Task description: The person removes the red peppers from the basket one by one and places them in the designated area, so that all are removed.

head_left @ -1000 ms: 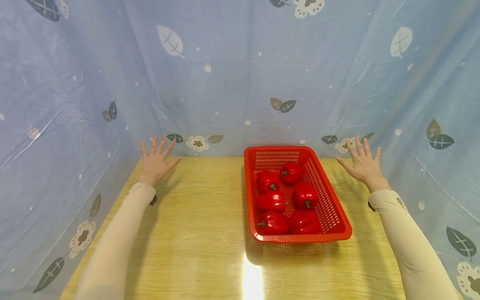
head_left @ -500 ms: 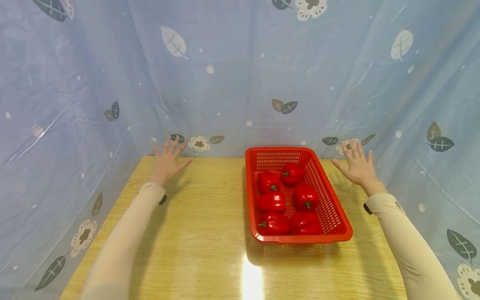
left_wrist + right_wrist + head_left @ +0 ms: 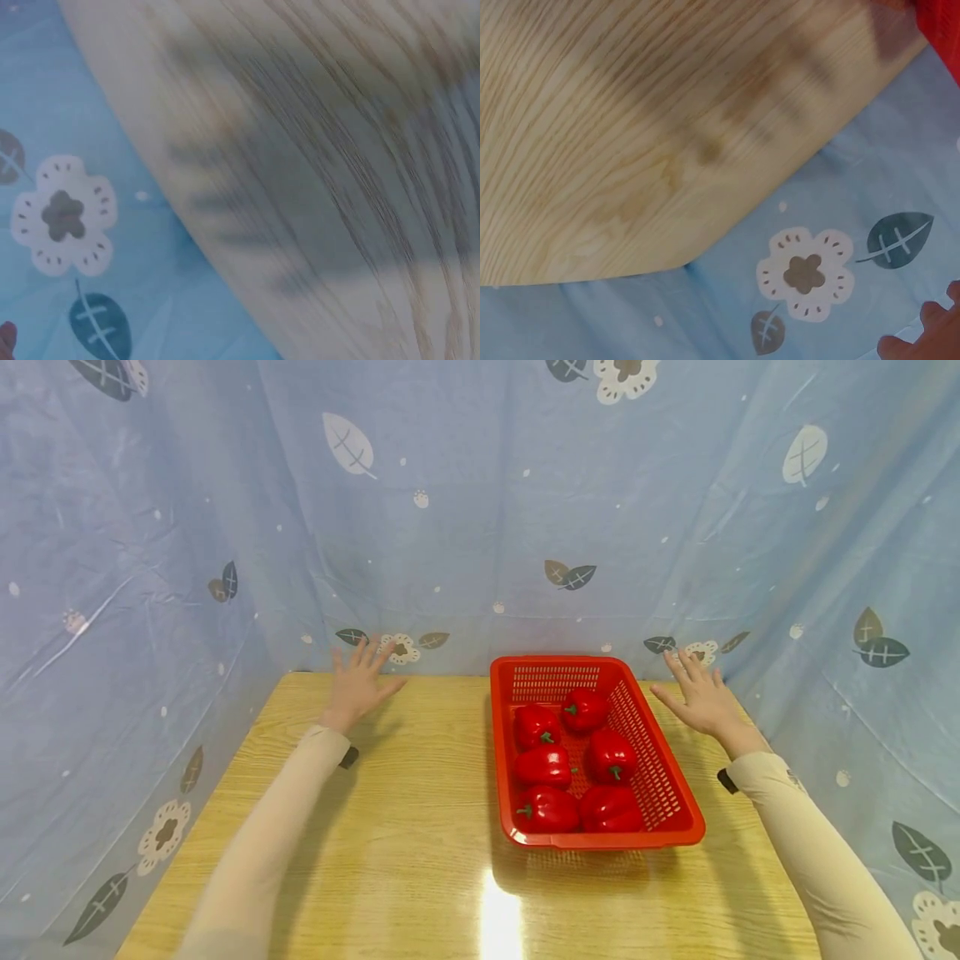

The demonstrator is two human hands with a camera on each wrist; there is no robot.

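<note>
Both hands hover over the far part of the table in the head view, fingers spread and holding nothing. The left hand is at the left, well apart from the basket; its shadow falls on the wood in the left wrist view. Just right of the red plastic basket is the right hand, not touching it. Several red bell peppers with green stems lie in the basket. Fingertips of the right hand show at the lower right corner of the right wrist view.
The light wooden table carries the basket right of its middle. Blue curtains with leaf and flower prints surround it at the back and both sides. A bright glare lies on the wood near the front.
The left hand has moved to the right, inward over the table. The right hand has shifted a little left and lower, nearer the basket. The basket and bell peppers stay put.
</note>
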